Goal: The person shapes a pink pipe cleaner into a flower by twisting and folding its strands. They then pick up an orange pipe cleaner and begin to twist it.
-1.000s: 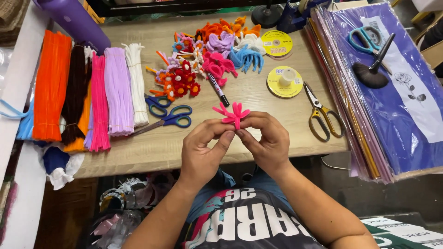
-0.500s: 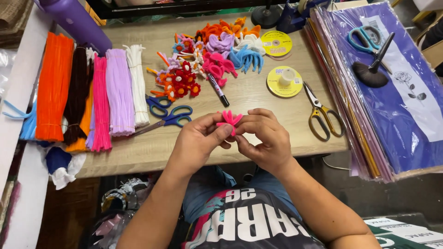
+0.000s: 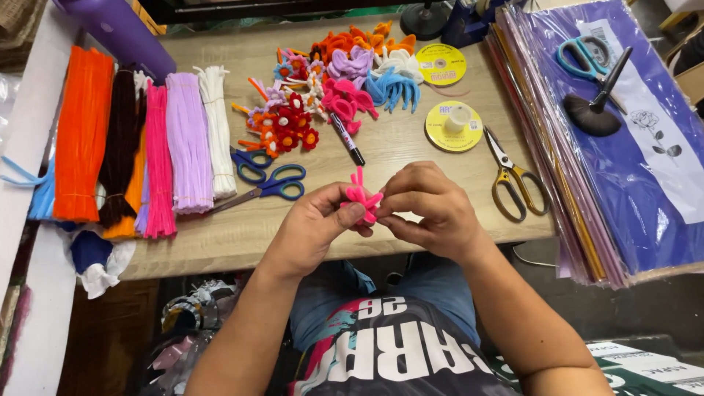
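A: Okay, left to right, fast. Far left?
B: Bundles of fuzzy pipe cleaners [image 3: 147, 147] lying flat side by side, sorted by colour, probably so one pulls out easily. Blue-handled scissors [image 3: 268, 183] just beside them.
A: Hands?
B: Left hand [image 3: 315, 227] is pinched shut on the pink pipe-cleaner flower [image 3: 363, 198], thumb on top. Right hand [image 3: 433, 209] is curled closed on its other side, fingertips pressing the loops. The flower is between both hands, over the near edge of the wooden table [image 3: 396, 147], held up close, likely for fine bending.
A: Behind?
B: Pile of finished flowers [image 3: 330, 88], soft, looped. Black marker [image 3: 346, 137] near it.
A: Right?
B: Yellow flat spools [image 3: 455, 126], yellow-handled scissors [image 3: 513, 180], stacked glossy purple wrapping sheets [image 3: 623, 147].
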